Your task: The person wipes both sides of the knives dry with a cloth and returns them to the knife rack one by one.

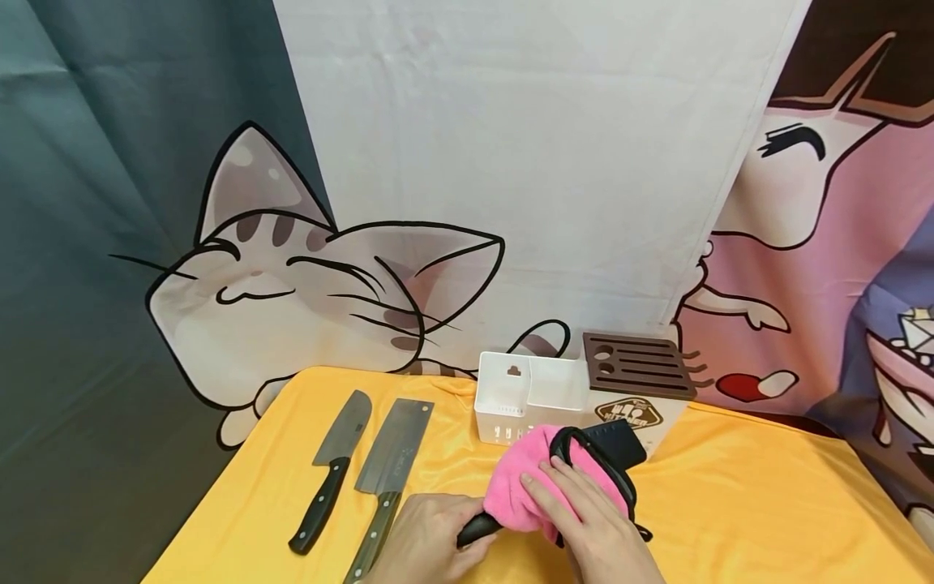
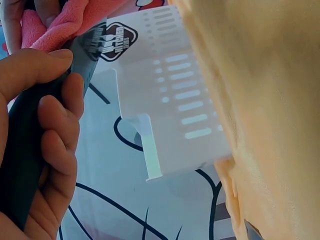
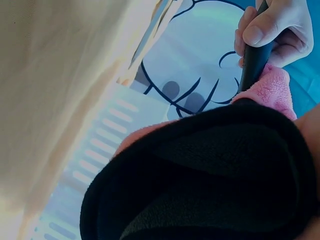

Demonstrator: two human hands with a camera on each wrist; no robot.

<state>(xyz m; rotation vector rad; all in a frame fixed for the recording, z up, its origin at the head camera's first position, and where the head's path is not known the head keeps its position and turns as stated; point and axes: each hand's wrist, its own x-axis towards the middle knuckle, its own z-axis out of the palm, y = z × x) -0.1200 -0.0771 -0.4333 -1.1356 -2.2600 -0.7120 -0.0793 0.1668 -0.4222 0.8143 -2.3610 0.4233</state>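
Observation:
In the head view my left hand (image 1: 436, 531) grips the black handle of a knife (image 1: 477, 530). The left wrist view shows the fingers and thumb wrapped round that handle, and the blade (image 2: 89, 55) mirrors a printed logo. My right hand (image 1: 594, 515) holds a pink fluffy cloth (image 1: 520, 478) with black trim round the blade, its fingers lying over the top. The dark end of the blade sticks out past the cloth toward the rack. Part of the right thumb side is hidden. In the right wrist view the cloth's black side (image 3: 210, 180) fills the foreground.
Left of the hands lie a black-handled knife (image 1: 319, 499) and a cleaver (image 1: 397, 450), on a yellow cloth (image 1: 737, 503) covering the table. A white rack (image 1: 503, 381) with a brown slotted top (image 1: 638, 362) stands behind the hands, against a printed curtain (image 1: 511, 146).

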